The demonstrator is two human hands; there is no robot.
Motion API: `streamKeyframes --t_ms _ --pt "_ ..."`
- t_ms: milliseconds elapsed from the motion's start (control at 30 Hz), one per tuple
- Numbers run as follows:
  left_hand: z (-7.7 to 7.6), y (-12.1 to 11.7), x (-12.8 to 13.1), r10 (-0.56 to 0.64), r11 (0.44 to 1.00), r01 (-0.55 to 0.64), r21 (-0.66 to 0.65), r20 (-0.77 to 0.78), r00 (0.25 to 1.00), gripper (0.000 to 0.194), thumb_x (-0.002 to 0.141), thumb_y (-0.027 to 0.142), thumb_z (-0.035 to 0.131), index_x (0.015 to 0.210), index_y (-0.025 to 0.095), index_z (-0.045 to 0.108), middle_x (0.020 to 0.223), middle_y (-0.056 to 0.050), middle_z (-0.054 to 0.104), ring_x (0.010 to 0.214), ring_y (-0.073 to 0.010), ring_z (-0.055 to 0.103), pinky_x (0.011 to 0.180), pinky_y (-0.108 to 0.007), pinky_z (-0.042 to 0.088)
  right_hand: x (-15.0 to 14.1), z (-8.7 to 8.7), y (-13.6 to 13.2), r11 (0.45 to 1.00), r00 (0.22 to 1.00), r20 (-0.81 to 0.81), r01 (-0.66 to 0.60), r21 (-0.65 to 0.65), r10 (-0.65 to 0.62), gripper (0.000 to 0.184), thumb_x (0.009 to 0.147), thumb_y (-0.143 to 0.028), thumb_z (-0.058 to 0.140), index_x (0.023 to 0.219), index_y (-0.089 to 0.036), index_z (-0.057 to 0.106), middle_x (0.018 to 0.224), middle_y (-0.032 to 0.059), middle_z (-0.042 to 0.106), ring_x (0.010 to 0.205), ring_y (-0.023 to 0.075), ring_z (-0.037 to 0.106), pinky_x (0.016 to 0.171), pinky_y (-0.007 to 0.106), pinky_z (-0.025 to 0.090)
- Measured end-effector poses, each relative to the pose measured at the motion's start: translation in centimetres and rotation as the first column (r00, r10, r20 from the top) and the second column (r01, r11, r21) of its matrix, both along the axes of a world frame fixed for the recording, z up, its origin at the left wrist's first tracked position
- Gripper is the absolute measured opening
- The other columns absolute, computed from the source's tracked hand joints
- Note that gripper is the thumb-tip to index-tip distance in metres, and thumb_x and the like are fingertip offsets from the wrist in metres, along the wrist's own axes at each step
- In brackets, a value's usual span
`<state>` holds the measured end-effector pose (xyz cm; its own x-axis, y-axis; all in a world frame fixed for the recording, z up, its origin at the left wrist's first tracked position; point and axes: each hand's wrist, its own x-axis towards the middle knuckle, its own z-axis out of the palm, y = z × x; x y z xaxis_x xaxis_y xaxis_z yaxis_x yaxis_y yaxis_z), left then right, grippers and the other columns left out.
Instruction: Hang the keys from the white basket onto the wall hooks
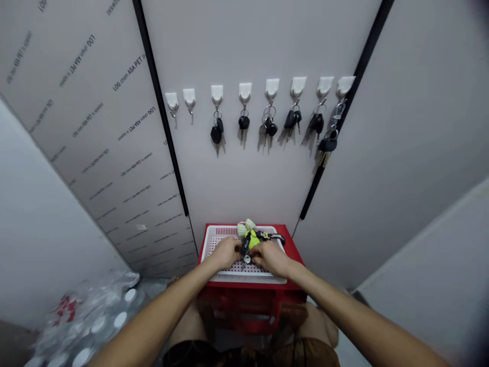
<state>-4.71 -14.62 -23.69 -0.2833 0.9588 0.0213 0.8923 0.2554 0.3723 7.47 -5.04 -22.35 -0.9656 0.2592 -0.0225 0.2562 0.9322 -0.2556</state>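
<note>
In the head view, a keychain (251,238) with a bright yellow-green piece, a pale bow-like charm and a black lettered strap is over a white perforated basket (214,278). My left hand (228,252) is closed on its left side, fingertips at a black tag. From the right, my right hand (270,256) is closed on its lower part. A small metal ring or key (247,260) shows between the hands. The fingers hide much of what they pinch, so the exact grip cannot be made out.
The basket stands on a red stool (292,255) against a pale cabinet. Several white hooks (245,92) run across the panel, most carrying keys (216,133); the two leftmost hooks (189,99) carry none. Plastic-wrapped bottles (98,323) are on the floor at lower left.
</note>
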Motion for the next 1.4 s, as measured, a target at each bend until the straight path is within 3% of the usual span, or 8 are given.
streamKeyframes --t_ms 267,467,700,833,967,1200,1400 --pt "0.9 -0.9 -0.1 -0.143 0.987 0.138 -0.081 -0.059 0.988 0.022 0.057 0.016 0.043 0.072 0.016 0.060 0.074 -0.005 0.059 0.068 -0.0151 0.051 0.059 -0.021 0.036 -0.6 -0.2 -0.5 0.999 0.999 0.008 -0.037 -0.008 0.037 0.021 0.059 -0.021 0.049 0.077 -0.019 0.058 0.063 0.0017 0.058 0.057 0.0117 0.049 0.046 0.019 0.025" --pt "1.2 -1.4 -0.1 -0.021 0.990 0.021 -0.142 -0.001 1.000 0.023 0.058 0.017 0.039 0.070 0.016 0.059 0.069 -0.005 0.061 0.063 -0.0147 0.052 0.054 -0.021 0.036 -1.4 0.3 -1.4 0.990 0.991 -0.009 0.132 0.055 -0.132 0.019 0.064 -0.019 0.041 0.073 -0.015 0.057 0.068 0.0069 0.059 0.063 0.0150 0.052 0.050 0.021 0.029" --pt "0.5 -0.9 0.0 0.163 0.983 -0.160 -0.091 0.027 0.986 0.029 0.059 0.021 0.038 0.082 0.016 0.055 0.077 -0.005 0.059 0.069 -0.0151 0.052 0.056 -0.021 0.036 -2.3 -0.1 -2.0 0.990 0.990 0.042 0.131 0.045 -0.133 0.018 0.063 -0.017 0.041 0.072 -0.016 0.057 0.075 0.0080 0.060 0.070 0.0167 0.054 0.055 0.021 0.034" --pt "0.5 -0.6 0.2 0.149 0.979 -0.139 -0.150 0.055 0.987 0.026 0.054 0.021 0.042 0.074 0.017 0.058 0.072 -0.005 0.060 0.065 -0.0155 0.053 0.052 -0.020 0.036 -2.5 0.0 -2.2 0.977 0.980 0.048 0.187 0.106 -0.193 0.021 0.064 -0.017 0.039 0.075 -0.014 0.056 0.079 0.0112 0.059 0.072 0.0181 0.054 0.056 0.023 0.035" --pt "0.8 -0.8 0.3 0.163 0.972 -0.149 -0.183 0.062 0.985 0.027 0.052 0.017 0.043 0.074 0.017 0.059 0.070 -0.006 0.061 0.062 -0.0169 0.053 0.050 -0.021 0.036 -2.6 0.1 -2.5 0.979 0.983 0.081 0.156 0.129 -0.168 0.024 0.065 -0.014 0.035 0.073 -0.014 0.057 0.078 0.0115 0.060 0.071 0.0187 0.054 0.055 0.024 0.035" --pt "0.9 -1.2 0.7 0.165 0.977 -0.149 -0.155 0.094 0.982 0.024 0.054 0.024 0.047 0.074 0.019 0.060 0.069 -0.004 0.061 0.064 -0.0168 0.053 0.053 -0.022 0.037 -2.3 0.6 -2.3 0.989 0.983 0.141 0.101 0.111 -0.116 0.023 0.061 -0.013 0.037 0.072 -0.014 0.058 0.077 0.0107 0.060 0.069 0.0178 0.054 0.052 0.022 0.034" --pt "0.4 -0.9 -0.4 0.160 0.984 -0.144 -0.107 0.153 0.975 0.025 0.051 0.012 0.050 0.074 0.016 0.060 0.067 -0.001 0.060 0.060 -0.0115 0.051 0.052 -0.018 0.035 -1.5 0.4 -1.7 0.992 0.980 0.165 0.097 0.083 -0.110 0.025 0.062 -0.015 0.036 0.073 -0.016 0.059 0.073 0.0080 0.061 0.065 0.0161 0.054 0.050 0.022 0.031"
